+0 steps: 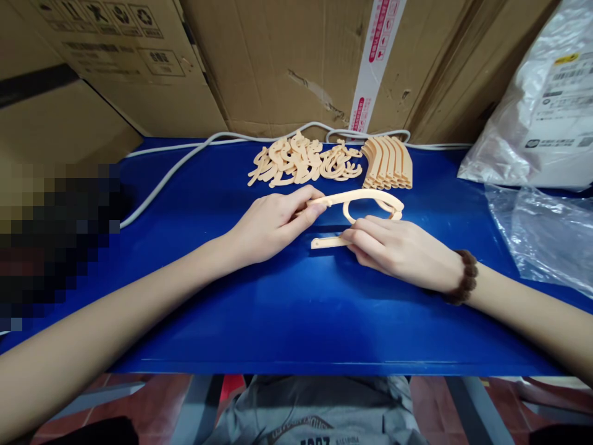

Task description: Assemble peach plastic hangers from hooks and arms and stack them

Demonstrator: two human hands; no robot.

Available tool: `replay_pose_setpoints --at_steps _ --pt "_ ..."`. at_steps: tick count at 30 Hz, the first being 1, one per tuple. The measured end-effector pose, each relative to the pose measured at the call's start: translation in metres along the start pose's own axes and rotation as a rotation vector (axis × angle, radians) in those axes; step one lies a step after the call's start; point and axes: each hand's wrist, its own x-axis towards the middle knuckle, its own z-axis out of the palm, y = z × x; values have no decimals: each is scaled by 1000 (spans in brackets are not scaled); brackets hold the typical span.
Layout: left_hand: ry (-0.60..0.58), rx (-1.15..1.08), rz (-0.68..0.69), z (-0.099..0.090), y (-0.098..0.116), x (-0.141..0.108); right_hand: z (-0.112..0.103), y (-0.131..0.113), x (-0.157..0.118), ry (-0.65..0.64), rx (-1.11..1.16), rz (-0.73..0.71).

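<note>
Between my hands is a cream plastic folding hanger [365, 195], by its look, with two long curved arms and a rounded loop between them. My left hand [273, 225] pinches the end of the upper arm between thumb and fingers. The fingers of my right hand [393, 247] are closed around the lower arm, whose flat end [324, 243] sticks out to the left. The arms meet at the right, above my right hand; part of the lower arm is hidden by the fingers. Both hands are just above the blue table [296, 309].
Behind my hands lie a heap of loose curved cream pieces [290, 161], smaller hook-like pieces [340, 162] and a neat row of curved arms [388, 162]. A white cable [185, 162] runs along the back by cardboard boxes [287, 62]. Plastic bags [523, 136] are at the right.
</note>
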Motion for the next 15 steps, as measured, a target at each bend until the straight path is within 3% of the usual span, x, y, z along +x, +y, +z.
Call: replay_pose_setpoints --at_steps 9,15 --pt "-81 -12 7 2 4 -1 -1 -2 -2 -10 57 33" --pt "-51 -51 20 3 4 0 1 -1 -2 62 102 50"
